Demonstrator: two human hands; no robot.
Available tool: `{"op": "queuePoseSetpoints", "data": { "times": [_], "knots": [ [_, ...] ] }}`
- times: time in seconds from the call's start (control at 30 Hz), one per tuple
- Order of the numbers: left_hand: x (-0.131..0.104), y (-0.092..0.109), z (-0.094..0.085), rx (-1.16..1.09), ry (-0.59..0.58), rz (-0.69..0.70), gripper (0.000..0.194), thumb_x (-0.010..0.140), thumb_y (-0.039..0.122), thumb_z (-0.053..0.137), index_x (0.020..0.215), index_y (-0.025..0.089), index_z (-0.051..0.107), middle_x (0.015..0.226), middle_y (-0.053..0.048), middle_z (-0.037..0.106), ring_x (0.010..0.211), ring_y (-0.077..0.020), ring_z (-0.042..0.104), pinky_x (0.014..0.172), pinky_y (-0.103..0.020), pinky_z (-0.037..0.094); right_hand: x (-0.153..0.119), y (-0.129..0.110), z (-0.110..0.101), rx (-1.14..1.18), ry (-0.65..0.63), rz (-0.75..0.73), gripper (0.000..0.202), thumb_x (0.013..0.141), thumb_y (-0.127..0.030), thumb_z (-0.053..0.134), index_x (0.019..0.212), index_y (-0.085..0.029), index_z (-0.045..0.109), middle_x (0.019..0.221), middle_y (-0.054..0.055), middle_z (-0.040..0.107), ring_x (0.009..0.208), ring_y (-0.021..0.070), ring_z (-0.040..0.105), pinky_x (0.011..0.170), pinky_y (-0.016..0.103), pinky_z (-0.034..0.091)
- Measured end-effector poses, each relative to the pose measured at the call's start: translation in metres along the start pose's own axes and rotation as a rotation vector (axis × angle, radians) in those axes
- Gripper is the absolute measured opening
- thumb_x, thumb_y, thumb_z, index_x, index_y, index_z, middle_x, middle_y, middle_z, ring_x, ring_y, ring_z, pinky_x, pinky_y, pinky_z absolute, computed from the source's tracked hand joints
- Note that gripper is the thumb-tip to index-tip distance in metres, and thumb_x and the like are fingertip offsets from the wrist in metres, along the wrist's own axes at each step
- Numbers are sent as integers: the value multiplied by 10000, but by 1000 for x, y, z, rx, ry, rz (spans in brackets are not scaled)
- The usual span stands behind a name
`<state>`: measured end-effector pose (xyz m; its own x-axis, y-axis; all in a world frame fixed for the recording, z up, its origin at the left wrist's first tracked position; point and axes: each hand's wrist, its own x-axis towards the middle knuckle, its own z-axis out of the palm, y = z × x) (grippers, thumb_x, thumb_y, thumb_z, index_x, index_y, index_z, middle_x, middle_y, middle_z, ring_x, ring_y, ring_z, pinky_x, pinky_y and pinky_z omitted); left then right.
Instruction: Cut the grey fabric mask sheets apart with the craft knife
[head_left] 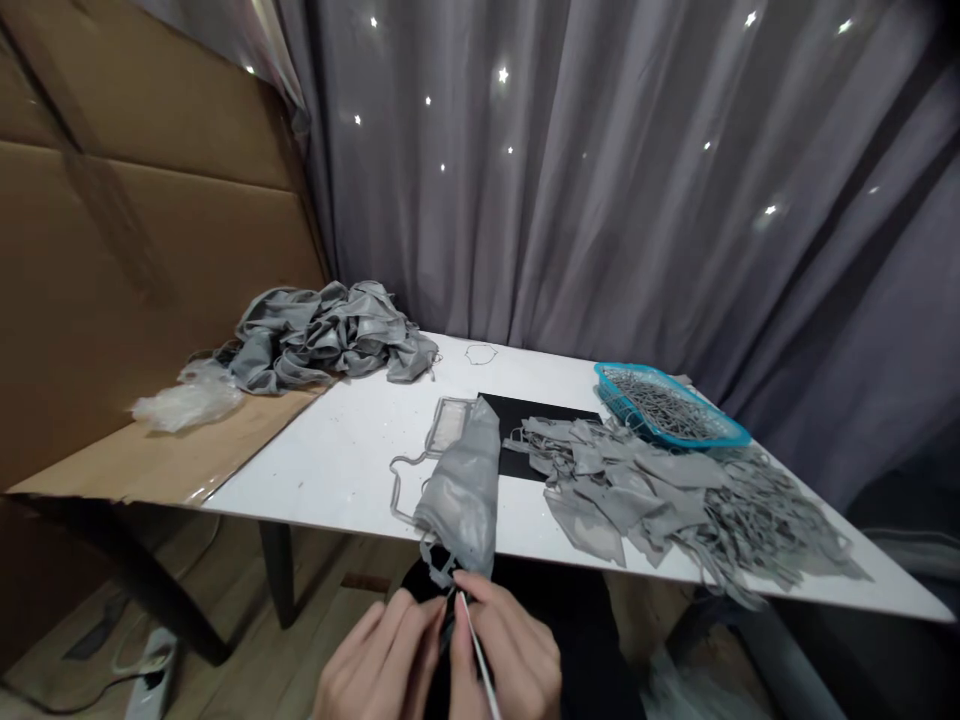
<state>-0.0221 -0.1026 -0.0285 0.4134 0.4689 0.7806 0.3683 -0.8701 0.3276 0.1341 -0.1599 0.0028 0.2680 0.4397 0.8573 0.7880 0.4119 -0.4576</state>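
Observation:
A grey fabric piece (465,490) lies over the front edge of the white table, and its lower end hangs down to my hands. My left hand (386,650) is closed, its fingertips pinching the grey strap end at the bottom of this piece. Right beside it, my right hand (506,640) is closed around a thin white stick-like tool (480,655), whose tip is at the strap. The fingertips of both hands nearly touch. A grey strap loop (397,485) spreads on the table to the left of the fabric.
Grey fabric pieces and straps (637,480) are heaped at the right, partly over a black mat (517,463). Behind them stands a blue basket (727,436) of grey cords. More grey fabric (322,335) and clear plastic (191,397) lie at the left, by a cardboard wall (150,220).

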Motion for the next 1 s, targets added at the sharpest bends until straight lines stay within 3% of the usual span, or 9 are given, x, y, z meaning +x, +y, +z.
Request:
{"op": "queuePoseSetpoints", "data": {
  "times": [0.07, 0.13, 0.27, 0.4, 0.57, 0.8, 1.0],
  "knots": [
    [11, 10, 3, -88, -4, -68, 201, 1108, 193, 572, 1177, 267, 746, 955, -47, 830, 816, -196, 822, 786, -244, 628, 0, 4, -3, -53, 5, -90, 353, 965, 37, 563, 1100, -201, 786, 988, 140, 886, 825, 276, 891, 796, 297, 742],
    [23, 21, 5, -240, -81, -244, 167, 1122, 208, 569, 1104, 265, 726, 930, -17, 780, 773, -161, 789, 738, -213, 596, 1, 9, -7, -91, -10, -124, 353, 959, 58, 577, 1114, -184, 781, 1003, 161, 884, 861, 284, 894, 826, 302, 744],
    [38, 34, 3, -638, -296, -577, 269, 1156, 377, 567, 959, 241, 689, 886, -8, 719, 797, -165, 728, 753, -229, 579, 1, 17, -16, -122, -37, -88, 294, 989, 5, 634, 1144, -187, 793, 1043, 156, 884, 911, 286, 895, 834, 296, 744],
    [40, 34, 0, -870, -312, -743, 333, 1135, 471, 613, 935, 215, 685, 804, 7, 668, 717, -158, 684, 703, -242, 547, 4, 20, -19, -77, -84, 15, 282, 1024, -26, 606, 1113, -205, 805, 1078, 137, 880, 966, 272, 888, 877, 317, 740],
    [36, 33, 0, -880, -306, -738, 332, 1136, 458, 607, 928, 210, 682, 811, 3, 654, 726, -164, 680, 730, -263, 529, 14, 14, -23, -14, -80, 143, 254, 1034, -61, 623, 967, -222, 808, 1042, 107, 885, 926, 244, 882, 875, 308, 725],
    [38, 30, 6, -669, -281, -669, 332, 1132, 433, 591, 883, 224, 656, 855, -12, 644, 796, -181, 612, 740, -271, 474, 23, 10, -33, 301, -225, 563, 252, 1017, -286, 779, 776, -221, 818, 924, 104, 880, 824, 260, 863, 787, 318, 707],
    [53, 26, 1, -685, -309, -655, 285, 1108, 450, 627, 937, 227, 668, 877, 0, 655, 806, -178, 605, 744, -267, 468, 22, 12, -30, 351, -223, 623, 285, 1001, -345, 801, 747, -215, 810, 901, 108, 878, 792, 255, 856, 757, 300, 699]
  ]
}}
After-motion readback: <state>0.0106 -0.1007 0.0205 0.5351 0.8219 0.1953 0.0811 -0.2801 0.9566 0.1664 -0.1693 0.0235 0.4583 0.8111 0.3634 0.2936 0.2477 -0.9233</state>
